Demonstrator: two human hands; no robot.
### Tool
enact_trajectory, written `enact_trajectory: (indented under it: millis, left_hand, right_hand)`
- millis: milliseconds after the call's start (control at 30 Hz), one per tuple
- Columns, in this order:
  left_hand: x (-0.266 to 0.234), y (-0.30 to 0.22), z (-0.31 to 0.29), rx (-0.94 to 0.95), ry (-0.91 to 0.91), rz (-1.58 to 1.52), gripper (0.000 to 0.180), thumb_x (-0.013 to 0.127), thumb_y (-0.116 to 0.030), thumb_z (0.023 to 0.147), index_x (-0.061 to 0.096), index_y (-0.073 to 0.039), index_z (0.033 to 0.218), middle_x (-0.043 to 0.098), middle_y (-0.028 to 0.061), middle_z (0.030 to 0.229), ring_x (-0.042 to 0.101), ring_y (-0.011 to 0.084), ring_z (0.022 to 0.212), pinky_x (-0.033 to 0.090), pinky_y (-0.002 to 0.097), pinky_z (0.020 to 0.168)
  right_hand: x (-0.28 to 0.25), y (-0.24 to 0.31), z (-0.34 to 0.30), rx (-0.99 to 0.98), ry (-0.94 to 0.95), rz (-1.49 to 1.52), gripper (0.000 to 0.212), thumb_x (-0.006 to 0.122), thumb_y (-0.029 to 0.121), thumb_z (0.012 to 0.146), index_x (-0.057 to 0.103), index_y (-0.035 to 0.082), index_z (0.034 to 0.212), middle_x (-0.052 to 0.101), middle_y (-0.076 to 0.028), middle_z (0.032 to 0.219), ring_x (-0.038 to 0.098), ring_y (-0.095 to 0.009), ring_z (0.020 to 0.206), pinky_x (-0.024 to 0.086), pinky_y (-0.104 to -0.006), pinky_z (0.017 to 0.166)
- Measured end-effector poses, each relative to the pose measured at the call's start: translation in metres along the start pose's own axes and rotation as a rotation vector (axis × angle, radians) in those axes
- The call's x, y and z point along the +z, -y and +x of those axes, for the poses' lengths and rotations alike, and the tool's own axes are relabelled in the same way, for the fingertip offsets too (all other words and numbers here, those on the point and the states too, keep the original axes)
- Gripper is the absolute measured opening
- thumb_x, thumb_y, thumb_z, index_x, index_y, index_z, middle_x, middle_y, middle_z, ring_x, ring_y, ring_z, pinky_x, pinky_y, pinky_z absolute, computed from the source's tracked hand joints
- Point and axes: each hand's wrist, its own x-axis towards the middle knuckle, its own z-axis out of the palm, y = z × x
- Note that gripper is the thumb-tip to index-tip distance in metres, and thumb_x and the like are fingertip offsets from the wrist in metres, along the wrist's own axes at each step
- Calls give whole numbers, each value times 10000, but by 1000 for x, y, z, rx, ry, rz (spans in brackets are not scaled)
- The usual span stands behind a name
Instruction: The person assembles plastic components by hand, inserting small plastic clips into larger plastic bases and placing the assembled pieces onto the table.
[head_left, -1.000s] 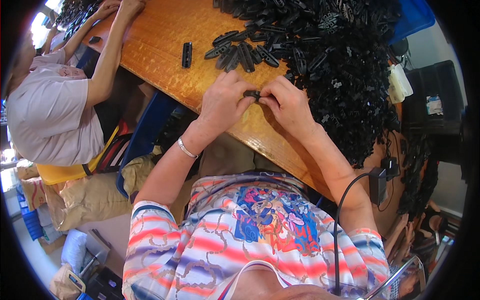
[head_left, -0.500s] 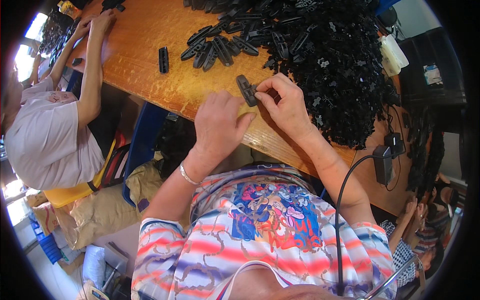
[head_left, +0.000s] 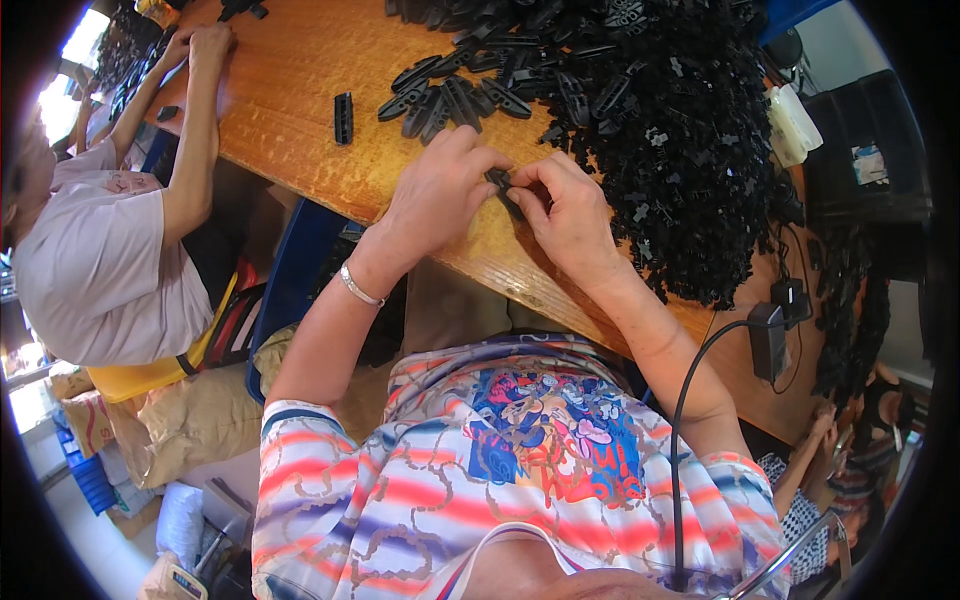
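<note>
Both of my hands meet over the wooden table [head_left: 290,130], close to its near edge. Between them is a small black plastic part [head_left: 503,184], mostly covered by fingers. My right hand [head_left: 572,218] pinches its right side with thumb and index finger. From the left, my left hand [head_left: 440,195] closes on its other end, back of the hand up and fingertips partly hidden. Just beyond my left hand lies a cluster of long black plastic pieces [head_left: 458,98], pointed at the ends. A single black piece [head_left: 343,119] rests apart on the left.
A large heap of small black parts [head_left: 680,170] covers the table's right side. A black cable [head_left: 690,370] runs down past my right forearm from a power adapter [head_left: 768,341]. At the left, a co-worker [head_left: 110,250] reaches onto the table. A pale container [head_left: 793,125] sits beyond the heap.
My left hand has moved up and right onto the black plastic part, now covering most of it. My right hand keeps its pinch. The view has shifted slightly.
</note>
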Motion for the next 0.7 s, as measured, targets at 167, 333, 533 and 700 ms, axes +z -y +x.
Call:
enact_trajectory:
  millis: [167,333,533,700]
  left_hand:
    - [4,7,-2,-43,4,-59,241,836,-81,894,767,-72,1124,658,133,1034,652,368,1048,536,474,912]
    - [4,7,-3,-57,5,-107,191,847,-127,903,783,-63,1071,669,125,980,665,349,1015,537,462,898]
    - [8,1,3,-186,86,-82,161,828,-193,934,772,-56,997,671,132,974,667,352,1022,534,463,871]
    - [12,-9,4,-205,48,42,177,806,-214,941,725,-57,944,672,140,984,673,384,988,539,483,843]
  right_hand:
    - [-2,-5,0,-66,48,-88,123,822,35,915,739,35,1006,692,-164,999,717,-405,913,570,-479,774]
    - [-16,-4,10,81,171,28,116,850,101,913,773,31,963,735,-170,968,739,-395,888,577,-461,769]
    - [-28,0,32,320,354,-122,248,914,255,873,800,37,907,786,-165,864,770,-380,849,585,-463,768]
    - [-30,-3,34,353,433,-187,274,921,273,888,777,42,918,747,-123,776,700,-261,702,553,-402,701]
